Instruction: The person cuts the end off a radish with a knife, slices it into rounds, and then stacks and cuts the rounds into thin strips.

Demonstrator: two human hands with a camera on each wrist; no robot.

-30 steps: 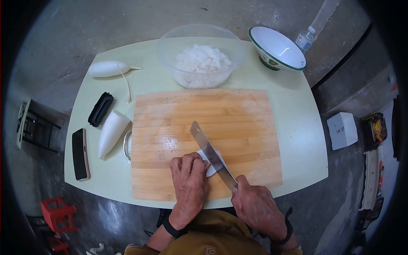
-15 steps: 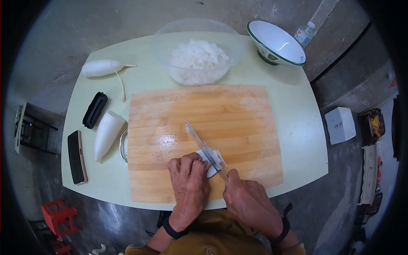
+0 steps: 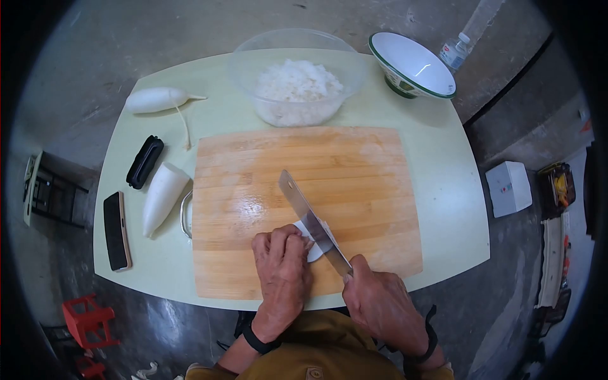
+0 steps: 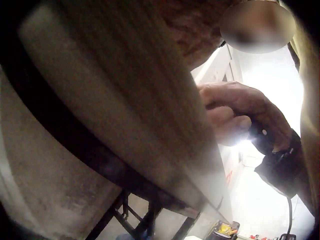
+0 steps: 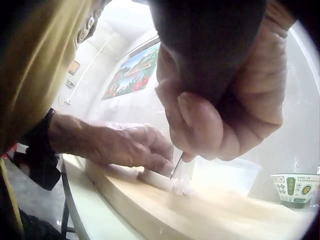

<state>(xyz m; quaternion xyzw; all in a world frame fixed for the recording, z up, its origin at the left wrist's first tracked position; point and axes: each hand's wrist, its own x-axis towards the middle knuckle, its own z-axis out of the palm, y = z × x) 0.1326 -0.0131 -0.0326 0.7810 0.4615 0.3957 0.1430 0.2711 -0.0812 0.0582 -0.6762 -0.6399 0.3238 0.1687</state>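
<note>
In the head view my left hand [image 3: 280, 269] holds a cut piece of white radish [image 3: 313, 253] down on the wooden cutting board [image 3: 247, 164], its fingers curled over the piece. My right hand [image 3: 381, 304] grips the handle of a kitchen knife [image 3: 295, 195]. The broad blade slants across the board at the right side of the radish piece, close by the left fingertips, and covers part of it. The right wrist view shows the radish piece [image 5: 156, 178] flat on the board, with pale shreds [image 5: 183, 189] just past the blade.
A clear bowl [image 3: 297, 117] with white shreds stands behind the board, a green-rimmed bowl [image 3: 418, 66] to its right. At the left lie a whole radish [image 3: 155, 100], a cut radish [image 3: 166, 195], a black case [image 3: 145, 162] and a phone [image 3: 116, 231]. A metal handle [image 3: 184, 215] shows beside the board.
The knife turned nearly edge-on half a second ago, showing shreds beside it, and now shows its broad side again. The right hand went left and came back. The left hand keeps its place.
</note>
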